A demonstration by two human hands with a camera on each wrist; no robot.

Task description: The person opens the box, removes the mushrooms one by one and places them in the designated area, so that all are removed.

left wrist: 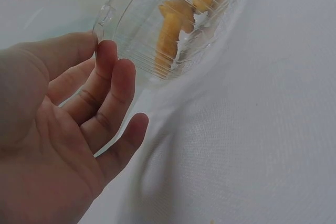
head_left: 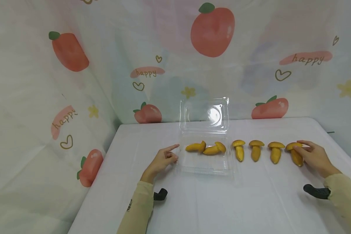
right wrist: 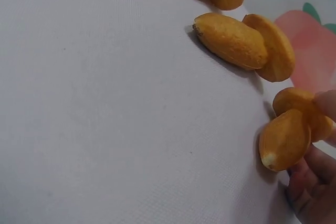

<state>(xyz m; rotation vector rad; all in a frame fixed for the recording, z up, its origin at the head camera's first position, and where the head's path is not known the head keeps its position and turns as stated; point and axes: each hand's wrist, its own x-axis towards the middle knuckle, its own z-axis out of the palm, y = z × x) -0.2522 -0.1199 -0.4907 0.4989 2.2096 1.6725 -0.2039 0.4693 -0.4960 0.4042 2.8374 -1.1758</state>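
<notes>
A clear plastic clamshell box [head_left: 203, 166] stands with its lid [head_left: 190, 113] raised, and two yellow toy mushrooms lie on their sides in its base. At its left rim is my left hand [head_left: 161, 161]; in the left wrist view the thumb and a finger pinch the box's edge. To the right of the box several more mushrooms form a row, caps toward the back. My right hand [head_left: 315, 157] grips the cap of the rightmost mushroom [head_left: 296, 155], which is on the table. Its stem [right wrist: 283, 140] shows in the right wrist view; fingers hide part of the cap.
The row's other mushrooms are a left one [head_left: 239, 151], a second [head_left: 255, 151] and a third [head_left: 276, 153]. A white cloth covers the table [head_left: 199, 204]. Behind it hangs a fruit-printed backdrop [head_left: 169, 39]. Dark curved pieces [head_left: 316, 191] jut from beside both wrists.
</notes>
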